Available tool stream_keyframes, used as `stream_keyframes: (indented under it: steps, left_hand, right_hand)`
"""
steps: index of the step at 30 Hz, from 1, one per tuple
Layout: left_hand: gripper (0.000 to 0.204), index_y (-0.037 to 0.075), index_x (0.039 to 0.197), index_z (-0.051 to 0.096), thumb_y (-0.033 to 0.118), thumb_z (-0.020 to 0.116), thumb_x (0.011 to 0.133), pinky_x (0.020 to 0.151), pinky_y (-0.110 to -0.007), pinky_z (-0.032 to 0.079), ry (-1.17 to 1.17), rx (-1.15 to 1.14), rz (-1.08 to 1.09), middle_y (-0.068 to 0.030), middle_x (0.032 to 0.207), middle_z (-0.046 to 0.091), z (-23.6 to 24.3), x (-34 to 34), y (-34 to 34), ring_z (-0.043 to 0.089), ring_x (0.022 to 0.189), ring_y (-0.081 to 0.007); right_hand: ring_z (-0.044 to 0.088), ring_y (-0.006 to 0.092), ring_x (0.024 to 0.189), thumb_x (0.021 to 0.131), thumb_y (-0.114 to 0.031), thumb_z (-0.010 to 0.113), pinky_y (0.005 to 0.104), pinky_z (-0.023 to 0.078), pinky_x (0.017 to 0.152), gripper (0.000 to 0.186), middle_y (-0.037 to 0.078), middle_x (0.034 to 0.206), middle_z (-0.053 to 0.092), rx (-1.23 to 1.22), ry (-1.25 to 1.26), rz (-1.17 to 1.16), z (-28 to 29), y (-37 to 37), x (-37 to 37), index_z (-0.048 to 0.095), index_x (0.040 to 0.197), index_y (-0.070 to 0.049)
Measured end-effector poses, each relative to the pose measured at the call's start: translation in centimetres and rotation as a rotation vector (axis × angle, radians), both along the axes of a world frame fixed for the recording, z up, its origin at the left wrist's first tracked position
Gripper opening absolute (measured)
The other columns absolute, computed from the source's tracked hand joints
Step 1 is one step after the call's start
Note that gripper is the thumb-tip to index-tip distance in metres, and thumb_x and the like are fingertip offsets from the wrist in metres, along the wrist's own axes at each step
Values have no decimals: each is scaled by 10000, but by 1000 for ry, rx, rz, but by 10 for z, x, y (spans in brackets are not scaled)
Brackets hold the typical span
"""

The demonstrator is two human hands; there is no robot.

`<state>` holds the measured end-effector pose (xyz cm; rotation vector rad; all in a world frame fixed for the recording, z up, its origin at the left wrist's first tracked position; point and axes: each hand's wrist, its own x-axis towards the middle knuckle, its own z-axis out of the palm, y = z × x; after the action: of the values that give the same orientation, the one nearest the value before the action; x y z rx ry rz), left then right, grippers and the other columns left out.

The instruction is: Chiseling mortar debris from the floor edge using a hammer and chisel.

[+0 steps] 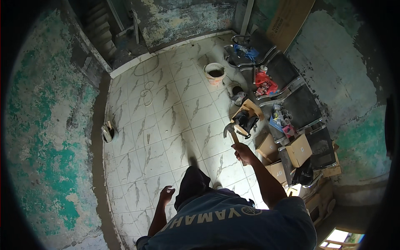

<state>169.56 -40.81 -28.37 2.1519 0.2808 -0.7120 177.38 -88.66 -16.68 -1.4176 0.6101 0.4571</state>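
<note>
Hammer (pixel 234 136): gripped in my right hand (pixel 245 154), near the open box (pixel 254 109).
Steady hold: I'd keep those fingers firm, clear of the box.
Left hand (pixel 166 195): curled; I can't tell whether empty.

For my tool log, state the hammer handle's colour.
Brown hammer handle, seen best in the head view.

- Your right grip (pixel 244 153) holds a brown-handled claw hammer (pixel 234 136).
- Your left grip (pixel 166 194), loosely curled, hangs above veined floor tiles (pixel 173 143).
- To your right, an open cardboard box (pixel 253 109) sits near black seats (pixel 284 66).
</note>
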Motion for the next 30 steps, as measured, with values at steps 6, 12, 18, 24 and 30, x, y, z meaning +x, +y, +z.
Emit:
stream_keyframes:
  steps: [6,12,18,24,30]
  left_hand:
    - [500,14,1126,543,351,669,779,790,-335,469,257,-72,38,-175,992,633,-71,147,15,608,928,-249]
    - [506,21,1082,557,417,638,778,763,-362,488,46,168,-50,-180,947,640,-36,399,29,623,888,-283]
    - [488,66,1116,541,391,651,769,779,-370,492,-62,164,-227,-172,972,634,10,675,-16,618,901,-290]
    - [509,104,1140,558,377,699,735,815,-371,485,-67,60,-582,-137,1090,600,-14,887,-116,592,961,-277]
    - [353,105,1024,617,343,612,763,807,-431,461,21,43,-890,-153,1041,602,6,1031,-201,573,964,-322]
  right_hand:
    - [373,79,425,871,-240,484,248,321,377,160,-16,561,388,-7,131,-18,-31,31,218,485,907,-84]
    - [424,108,430,907,-294,443,257,363,376,243,19,585,451,134,358,-158,-52,43,349,487,948,-59]
    - [406,94,425,919,-299,431,248,372,385,238,-1,578,440,362,432,-414,-94,2,496,470,926,-65]
    - [395,129,395,908,-329,437,294,353,377,264,3,525,403,199,387,-309,-141,-62,693,473,929,-68]
    - [394,114,397,875,-285,472,282,344,360,205,1,548,409,96,318,-229,-99,-122,910,480,919,-84]
